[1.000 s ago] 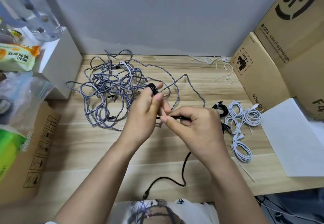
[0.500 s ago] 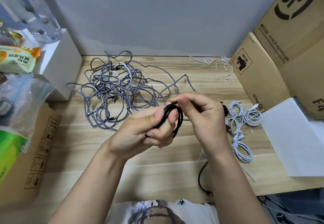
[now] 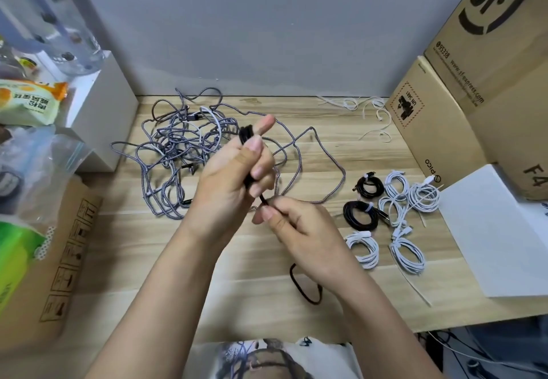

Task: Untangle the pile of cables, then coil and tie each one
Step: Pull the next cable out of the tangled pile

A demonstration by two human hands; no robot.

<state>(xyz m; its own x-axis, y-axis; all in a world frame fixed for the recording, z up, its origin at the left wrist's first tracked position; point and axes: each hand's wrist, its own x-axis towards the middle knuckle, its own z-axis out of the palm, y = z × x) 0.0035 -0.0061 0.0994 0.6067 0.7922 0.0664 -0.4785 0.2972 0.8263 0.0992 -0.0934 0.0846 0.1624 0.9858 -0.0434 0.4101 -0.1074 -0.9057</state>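
Note:
My left hand (image 3: 234, 180) grips a small coil of black cable (image 3: 246, 137) upright above the wooden table (image 3: 178, 260). Just below it, my right hand (image 3: 299, 227) pinches the same cable where it leaves the coil. The loose tail of the black cable (image 3: 305, 288) loops on the table under my right wrist. A tangled pile of grey braided cables (image 3: 181, 153) lies behind my left hand. To the right lie two tied black coils (image 3: 360, 214) and several tied white coils (image 3: 406, 197).
Loose white ties (image 3: 367, 111) lie at the back right. Cardboard boxes (image 3: 474, 97) stand along the right side, with a white sheet (image 3: 498, 239) in front. A white box (image 3: 100, 111), bags and a cardboard box (image 3: 50, 260) crowd the left.
The coil in my left hand has gained turns and now stands raised. My right hand dropped from the coil's top to pinch the cable below it. The tail on the table is shorter.

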